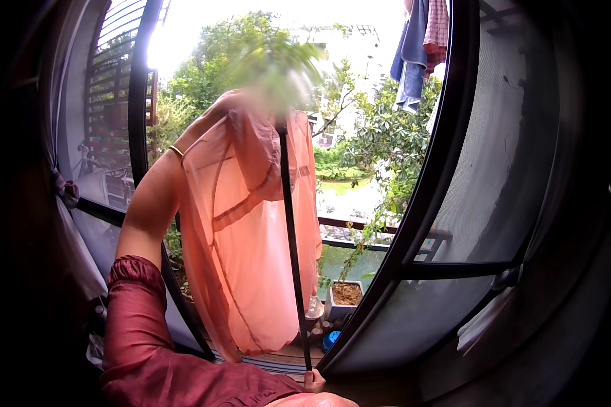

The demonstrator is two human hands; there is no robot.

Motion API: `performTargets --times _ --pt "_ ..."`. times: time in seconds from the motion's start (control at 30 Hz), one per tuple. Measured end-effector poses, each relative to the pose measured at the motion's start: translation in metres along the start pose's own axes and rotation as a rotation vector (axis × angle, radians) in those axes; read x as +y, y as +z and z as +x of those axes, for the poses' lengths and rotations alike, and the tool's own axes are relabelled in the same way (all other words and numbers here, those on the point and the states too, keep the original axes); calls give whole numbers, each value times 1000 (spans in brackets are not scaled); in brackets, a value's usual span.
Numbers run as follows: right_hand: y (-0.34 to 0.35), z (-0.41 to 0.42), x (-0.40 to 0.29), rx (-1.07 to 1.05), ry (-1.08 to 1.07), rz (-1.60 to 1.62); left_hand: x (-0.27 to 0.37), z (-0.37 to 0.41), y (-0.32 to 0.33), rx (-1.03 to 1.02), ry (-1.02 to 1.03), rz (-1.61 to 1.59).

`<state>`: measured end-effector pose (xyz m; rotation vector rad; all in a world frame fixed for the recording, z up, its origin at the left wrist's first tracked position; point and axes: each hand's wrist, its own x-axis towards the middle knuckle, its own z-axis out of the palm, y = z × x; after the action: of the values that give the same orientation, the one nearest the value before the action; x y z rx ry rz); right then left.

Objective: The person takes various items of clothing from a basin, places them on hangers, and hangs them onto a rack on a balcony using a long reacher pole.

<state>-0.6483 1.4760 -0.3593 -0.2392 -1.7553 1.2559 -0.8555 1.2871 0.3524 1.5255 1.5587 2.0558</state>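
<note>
A thin coral-pink garment (pixel 254 244) hangs in front of me in the sliding doorway, its lower edge near the floor track. My left arm, in a dark red sleeve with a bracelet at the wrist, reaches up to its top. My left hand (pixel 224 104) is against the upper fabric, but a blurred patch hides its fingers, so its grip is unclear. A slim dark pole (pixel 293 244) runs upright in front of the garment, its upper end lost in the blur. Low at the bottom of the view, my right hand (pixel 314 380) is closed around the pole's lower end.
Dark-framed door panels stand left and right (pixel 438 142), with tied curtains (pixel 66 188) beside them. Outside are a planter (pixel 345 295), a blue round object (pixel 331 341) and a railing (pixel 361 224). Laundry (pixel 412 56) hangs at upper right.
</note>
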Motion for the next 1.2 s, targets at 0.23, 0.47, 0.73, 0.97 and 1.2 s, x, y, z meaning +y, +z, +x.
performTargets --times 0.23,0.47,0.73,0.97,1.2 --pt "6 -1 -17 -59 51 -3 4 13 2 84 -2 38" --pt "13 13 -22 -74 44 39 -2 26 -2 141 5 24" --pt "31 28 0 -131 189 178 -15 29 -18 174 71 -42" --pt "63 93 -62 -160 220 333 -32 -87 -51 811 742 -60" --pt "79 190 -120 -92 79 411 -204 -245 111 27 349 533"
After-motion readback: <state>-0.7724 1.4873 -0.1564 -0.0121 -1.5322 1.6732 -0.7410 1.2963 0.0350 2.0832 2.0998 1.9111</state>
